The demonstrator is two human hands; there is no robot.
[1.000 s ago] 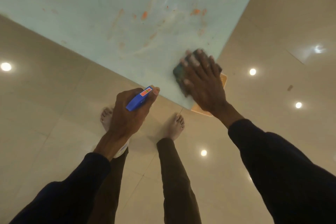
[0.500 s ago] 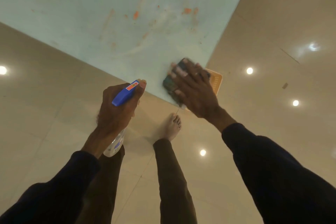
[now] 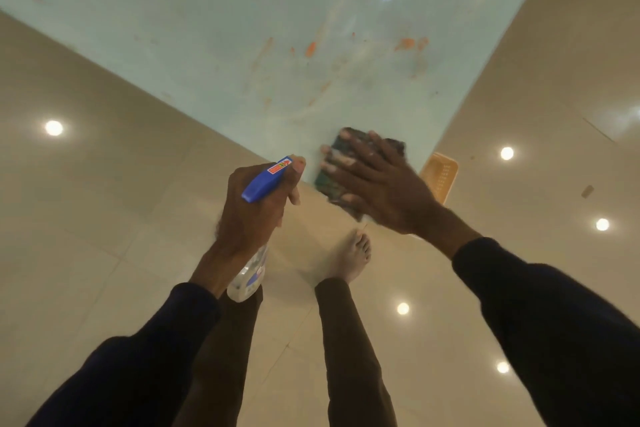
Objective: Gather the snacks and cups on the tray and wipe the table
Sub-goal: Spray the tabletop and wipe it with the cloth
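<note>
Left arm: dark-sleeved; it reaches forward from the lower left, with the wrist bare past the cuff.
Left hand (image 3: 256, 211): held in the air just off the near edge of the counter (image 3: 242, 28), back of the hand facing the camera; its fingers (image 3: 294, 198) are curled tight round the neck of the spray bottle (image 3: 247, 274); the thumb lies along the top, at the nozzle end.
Spray bottle: its blue spray head (image 3: 266, 178) points up and forward toward the counter; the clear body hangs below the wrist, tilted back toward the person.
Right arm: dark-sleeved; it comes in from the lower right and crosses inward to the near corner of the counter.
Right hand (image 3: 377, 184): palm down, flat on the cloth (image 3: 341, 166); its fingers (image 3: 363, 152) are straight and slightly spread, pressing and not pinching; their tips are blurred.
Cloth: dark, greenish and mottled; it lies on the near corner of the counter under the right hand, its near end at or just over the edge.
Counter: pale green and glossy; orange smears (image 3: 310, 48) and faint streaks are scattered over the middle, well apart from the cloth.
Orange tray (image 3: 440, 175): perforated; it shows just beside the counter's right edge and behind the right hand, partly hidden; what it rests on cannot be told.
Floor (image 3: 104, 201): shiny beige tiles with round light reflections; one bare foot (image 3: 353, 256) stands below the corner.
</note>
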